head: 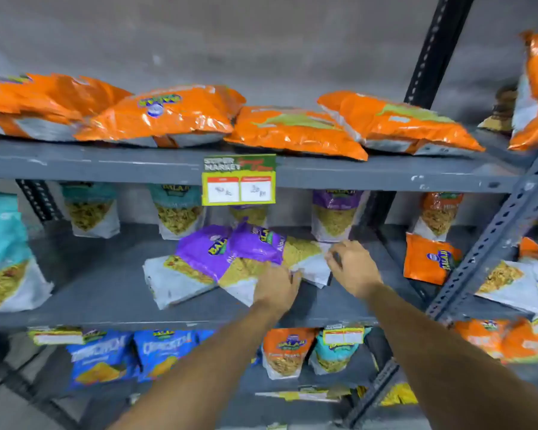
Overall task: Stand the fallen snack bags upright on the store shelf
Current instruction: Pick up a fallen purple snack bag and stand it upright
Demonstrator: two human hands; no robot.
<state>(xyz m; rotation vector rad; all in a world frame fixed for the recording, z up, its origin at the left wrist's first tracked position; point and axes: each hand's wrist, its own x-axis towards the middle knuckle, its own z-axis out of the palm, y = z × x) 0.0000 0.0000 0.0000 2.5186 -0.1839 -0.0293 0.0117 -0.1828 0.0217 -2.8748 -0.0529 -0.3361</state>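
Observation:
Two purple snack bags lie fallen and overlapping on the grey middle shelf (106,293). The left purple bag (187,268) lies flat. My left hand (275,285) grips the lower white end of the right purple bag (255,246). My right hand (351,265) rests on the white corner of a bag (311,262) behind it, fingers curled on its edge. Several purple and teal bags stand upright along the back of the shelf, among them a purple one (336,212).
Large orange bags (292,131) lie flat on the top shelf. A yellow price tag (239,181) hangs from its edge. A teal bag (3,252) leans at left, an orange bag (429,259) at right. A perforated steel upright (491,246) stands on the right.

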